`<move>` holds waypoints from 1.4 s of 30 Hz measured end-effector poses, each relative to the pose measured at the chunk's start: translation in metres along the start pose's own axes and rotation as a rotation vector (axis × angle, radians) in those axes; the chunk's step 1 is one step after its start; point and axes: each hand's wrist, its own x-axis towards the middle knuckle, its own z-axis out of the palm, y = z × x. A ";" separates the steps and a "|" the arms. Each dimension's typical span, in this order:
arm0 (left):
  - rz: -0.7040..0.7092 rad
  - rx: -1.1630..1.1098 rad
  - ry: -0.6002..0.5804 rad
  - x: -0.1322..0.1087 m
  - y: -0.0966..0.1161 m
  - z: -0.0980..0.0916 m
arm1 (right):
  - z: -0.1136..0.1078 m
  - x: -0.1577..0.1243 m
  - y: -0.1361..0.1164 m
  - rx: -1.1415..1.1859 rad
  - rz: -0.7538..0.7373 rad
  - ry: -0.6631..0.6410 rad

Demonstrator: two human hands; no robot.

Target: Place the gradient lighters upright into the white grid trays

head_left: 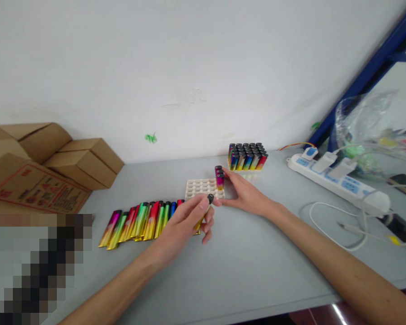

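Observation:
My left hand (186,223) is closed around a colourful lighter (208,204) whose black top sticks up past my fingers. It hovers over the right end of a row of rainbow-coloured lighters (138,221) lying flat on the grey table (250,271). My right hand (245,192) pinches lighters (219,177) standing upright at the right corner of a white cell tray (199,187). Behind it stands a full tray of upright lighters (246,156).
Cardboard boxes (54,158) are stacked at the left against the white wall. A white power strip (338,183) with plugs and loose cables lies at the right, beside a clear plastic bag (375,122) and a blue frame. A blurred patch covers the lower left corner.

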 end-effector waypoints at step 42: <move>0.375 0.733 0.155 0.025 0.010 -0.010 | 0.005 0.002 0.004 0.048 -0.049 0.035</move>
